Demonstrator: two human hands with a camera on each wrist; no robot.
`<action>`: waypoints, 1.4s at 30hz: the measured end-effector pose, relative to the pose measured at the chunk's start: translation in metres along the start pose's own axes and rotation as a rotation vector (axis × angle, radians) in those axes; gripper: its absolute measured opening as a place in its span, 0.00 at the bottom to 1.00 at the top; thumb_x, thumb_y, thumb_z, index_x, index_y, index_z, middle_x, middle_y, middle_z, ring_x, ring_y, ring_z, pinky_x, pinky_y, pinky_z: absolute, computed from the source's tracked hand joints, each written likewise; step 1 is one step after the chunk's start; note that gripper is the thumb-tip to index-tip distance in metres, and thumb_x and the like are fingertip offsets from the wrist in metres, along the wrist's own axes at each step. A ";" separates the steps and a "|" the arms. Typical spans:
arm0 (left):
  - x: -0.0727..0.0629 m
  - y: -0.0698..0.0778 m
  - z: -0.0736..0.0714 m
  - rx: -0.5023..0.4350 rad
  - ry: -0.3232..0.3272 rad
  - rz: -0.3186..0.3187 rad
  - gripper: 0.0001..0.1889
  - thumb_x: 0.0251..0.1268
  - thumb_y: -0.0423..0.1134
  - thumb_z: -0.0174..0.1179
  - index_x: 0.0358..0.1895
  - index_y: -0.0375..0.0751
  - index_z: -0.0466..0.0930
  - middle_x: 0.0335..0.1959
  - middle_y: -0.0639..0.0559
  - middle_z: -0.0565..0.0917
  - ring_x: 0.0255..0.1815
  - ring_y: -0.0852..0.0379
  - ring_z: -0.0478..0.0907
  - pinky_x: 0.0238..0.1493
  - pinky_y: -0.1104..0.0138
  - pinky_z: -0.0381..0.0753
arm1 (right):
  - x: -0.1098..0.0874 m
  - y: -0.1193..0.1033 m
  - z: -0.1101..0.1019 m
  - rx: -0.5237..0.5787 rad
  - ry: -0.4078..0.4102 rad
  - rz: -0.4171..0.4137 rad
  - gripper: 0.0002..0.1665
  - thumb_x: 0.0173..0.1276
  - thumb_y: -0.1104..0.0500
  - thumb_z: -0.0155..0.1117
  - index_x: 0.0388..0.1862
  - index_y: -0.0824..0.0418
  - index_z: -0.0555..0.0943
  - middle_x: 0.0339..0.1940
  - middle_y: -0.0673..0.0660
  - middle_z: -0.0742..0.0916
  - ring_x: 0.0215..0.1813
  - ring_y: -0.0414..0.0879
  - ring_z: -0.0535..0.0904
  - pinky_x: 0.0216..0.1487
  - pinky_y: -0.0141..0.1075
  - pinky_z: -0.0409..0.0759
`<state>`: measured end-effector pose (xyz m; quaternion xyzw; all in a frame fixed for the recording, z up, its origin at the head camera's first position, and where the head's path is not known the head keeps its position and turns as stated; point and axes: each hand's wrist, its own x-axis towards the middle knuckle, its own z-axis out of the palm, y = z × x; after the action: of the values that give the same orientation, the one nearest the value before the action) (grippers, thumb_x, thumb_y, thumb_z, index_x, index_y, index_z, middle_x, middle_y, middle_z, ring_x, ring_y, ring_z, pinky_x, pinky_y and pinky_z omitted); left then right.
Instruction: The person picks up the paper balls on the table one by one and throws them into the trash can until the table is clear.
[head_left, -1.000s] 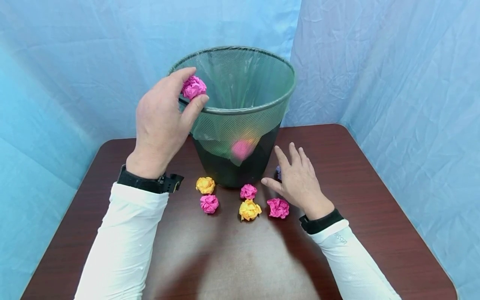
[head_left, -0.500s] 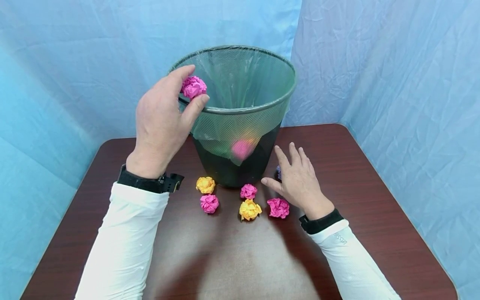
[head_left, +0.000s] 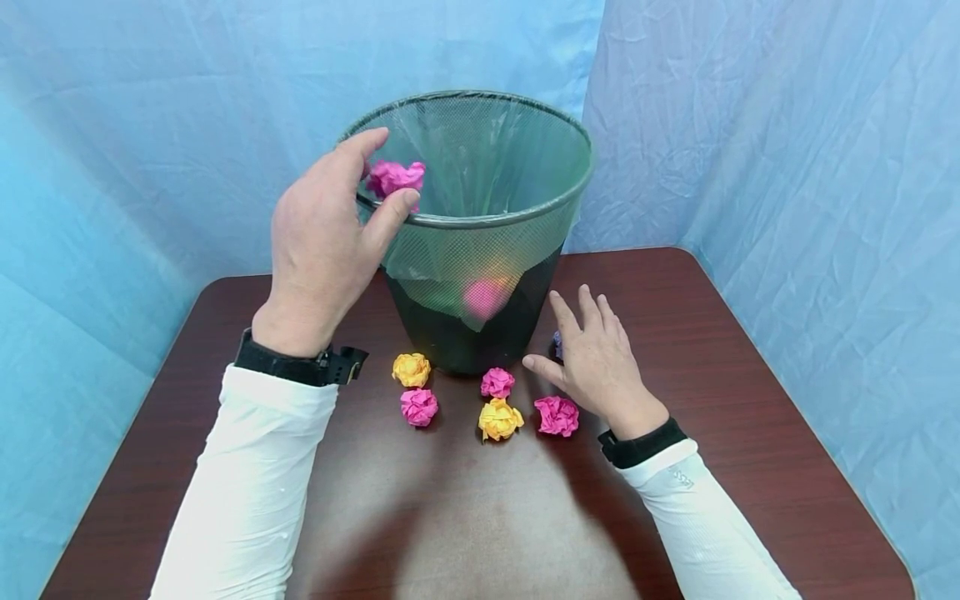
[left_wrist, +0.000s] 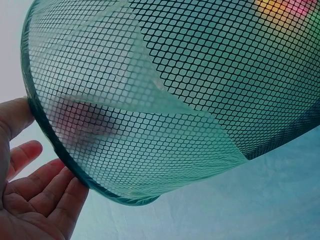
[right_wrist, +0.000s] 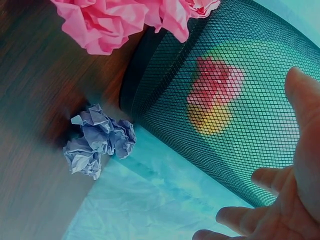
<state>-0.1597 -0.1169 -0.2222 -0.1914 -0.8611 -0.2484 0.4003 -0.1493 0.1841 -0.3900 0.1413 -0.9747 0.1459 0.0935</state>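
My left hand (head_left: pixel 322 225) is at the left rim of a mesh wastebasket (head_left: pixel 487 222) lined with a green bag. Just past its parted thumb and fingers, a crumpled pink paper ball (head_left: pixel 395 179) is loose in the basket's mouth. Through the mesh, the left wrist view shows that ball as a dark blurred shape (left_wrist: pixel 82 122), apart from the spread fingers (left_wrist: pixel 75 200). Low beside the basket's right side, my right hand (head_left: pixel 600 367) has its fingers extended and holds nothing. A purple-grey paper ball (right_wrist: pixel 100 140), mostly hidden by this hand in the head view, lies nearest it.
Before the basket on the brown table (head_left: pixel 465 533) lie two yellow paper balls (head_left: pixel 411 370) and several pink ones, including one at right (head_left: pixel 557 416). Pink (right_wrist: pixel 217 77) and yellow balls (right_wrist: pixel 207 120) show inside the basket. Blue cloth (head_left: pixel 187 125) surrounds the table.
My left thumb and fingers have parted and let go of the pink paper ball, which has moved right and slightly down into the basket's mouth. My right hand has stayed still.
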 end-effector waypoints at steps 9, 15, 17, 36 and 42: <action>-0.001 0.001 -0.001 0.009 -0.012 -0.013 0.31 0.72 0.49 0.68 0.72 0.38 0.75 0.54 0.40 0.88 0.55 0.46 0.84 0.44 0.50 0.83 | -0.001 0.000 0.000 -0.001 0.004 0.001 0.60 0.65 0.32 0.71 0.85 0.58 0.57 0.83 0.75 0.59 0.82 0.77 0.53 0.78 0.68 0.58; -0.001 0.002 -0.002 0.013 -0.016 -0.016 0.31 0.72 0.49 0.68 0.73 0.38 0.75 0.55 0.40 0.88 0.55 0.46 0.84 0.44 0.50 0.83 | -0.001 -0.001 -0.001 0.000 0.001 0.004 0.60 0.65 0.31 0.70 0.85 0.58 0.57 0.83 0.75 0.59 0.82 0.76 0.53 0.78 0.67 0.58; -0.001 0.002 -0.002 0.014 -0.020 -0.019 0.31 0.72 0.49 0.68 0.73 0.38 0.75 0.54 0.40 0.88 0.55 0.46 0.84 0.43 0.50 0.82 | -0.001 0.000 -0.002 -0.001 0.005 0.002 0.60 0.65 0.32 0.70 0.85 0.58 0.57 0.83 0.75 0.59 0.82 0.77 0.53 0.78 0.68 0.58; -0.008 0.001 -0.009 0.042 -0.035 -0.013 0.32 0.74 0.52 0.65 0.75 0.40 0.73 0.71 0.44 0.80 0.72 0.48 0.76 0.64 0.47 0.81 | -0.002 -0.001 -0.004 0.002 0.002 0.005 0.60 0.64 0.32 0.71 0.85 0.58 0.58 0.83 0.75 0.59 0.82 0.76 0.53 0.78 0.68 0.58; -0.015 0.001 -0.015 0.076 -0.044 -0.022 0.32 0.74 0.51 0.65 0.76 0.43 0.71 0.73 0.43 0.78 0.75 0.48 0.74 0.67 0.45 0.78 | -0.003 -0.002 -0.004 0.000 0.008 0.001 0.60 0.64 0.33 0.72 0.85 0.58 0.58 0.83 0.75 0.59 0.82 0.77 0.53 0.78 0.68 0.59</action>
<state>-0.1404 -0.1269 -0.2254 -0.1721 -0.8805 -0.2156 0.3854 -0.1453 0.1848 -0.3861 0.1401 -0.9744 0.1464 0.0973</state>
